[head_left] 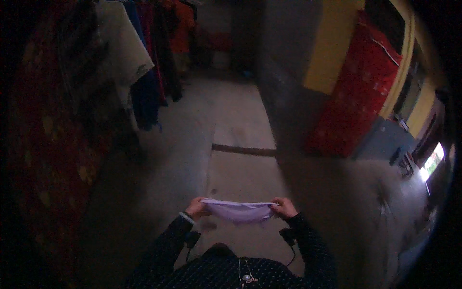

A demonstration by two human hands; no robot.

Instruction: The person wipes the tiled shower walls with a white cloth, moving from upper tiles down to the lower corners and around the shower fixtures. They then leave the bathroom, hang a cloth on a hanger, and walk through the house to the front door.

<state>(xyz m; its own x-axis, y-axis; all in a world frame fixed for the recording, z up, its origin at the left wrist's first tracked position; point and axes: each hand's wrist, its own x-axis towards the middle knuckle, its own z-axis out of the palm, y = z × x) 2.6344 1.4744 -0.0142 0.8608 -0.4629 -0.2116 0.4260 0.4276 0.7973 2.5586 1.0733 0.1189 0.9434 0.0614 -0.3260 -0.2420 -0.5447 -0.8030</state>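
Observation:
A light purple piece of cloth (239, 212) is stretched between my hands in front of my body, over the pale floor. My left hand (196, 208) grips its left end, with a pale band around the wrist. The right end is pinched in my right hand (284, 208). Its upper edge runs nearly straight from hand to hand, while the lower part sags in folds. The exact kind of cloth item cannot be made out in the dim light.
Hung clothes, among them a pale garment (122, 43) and a blue one (144, 101), line the left. A red curtain (358, 86) hangs at the right near a yellow-framed doorway. A dark strip (244, 150) crosses the floor ahead. A patterned red fabric (53, 144) fills the far left.

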